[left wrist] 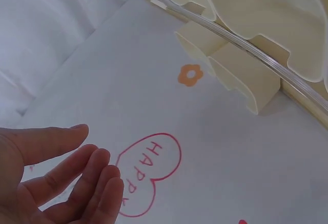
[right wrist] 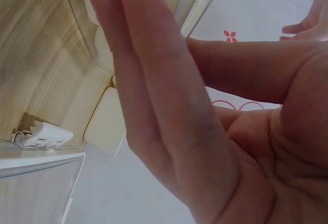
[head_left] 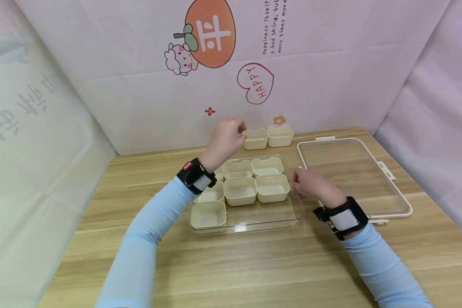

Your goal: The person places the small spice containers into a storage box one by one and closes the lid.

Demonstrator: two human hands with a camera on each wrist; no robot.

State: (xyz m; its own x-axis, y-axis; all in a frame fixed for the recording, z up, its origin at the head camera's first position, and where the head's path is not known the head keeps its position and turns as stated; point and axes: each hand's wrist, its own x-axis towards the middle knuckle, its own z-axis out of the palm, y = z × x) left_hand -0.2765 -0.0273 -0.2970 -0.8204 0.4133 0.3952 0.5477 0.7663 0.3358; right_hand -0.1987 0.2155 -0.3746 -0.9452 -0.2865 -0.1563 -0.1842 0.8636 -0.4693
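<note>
A clear plastic tray [head_left: 262, 214] lies on the wooden table and holds several small cream boxes [head_left: 240, 190]. Two more cream boxes [head_left: 256, 139] [head_left: 279, 135] stand side by side behind the tray, against the wall. My left hand [head_left: 231, 132] hovers just left of the nearer loose box; the left wrist view shows its fingers [left wrist: 61, 178] relaxed and holding nothing, with the two boxes [left wrist: 241, 75] beyond. My right hand [head_left: 308, 182] is at the tray's right edge with straight fingers [right wrist: 169, 111] and nothing in it.
The tray's clear lid [head_left: 350, 175], with a cream rim and clips, lies flat to the right of the tray. A white printed backdrop [head_left: 254, 81] closes the table's back and sides. Bare wooden tabletop [head_left: 254, 265] stretches in front of the tray.
</note>
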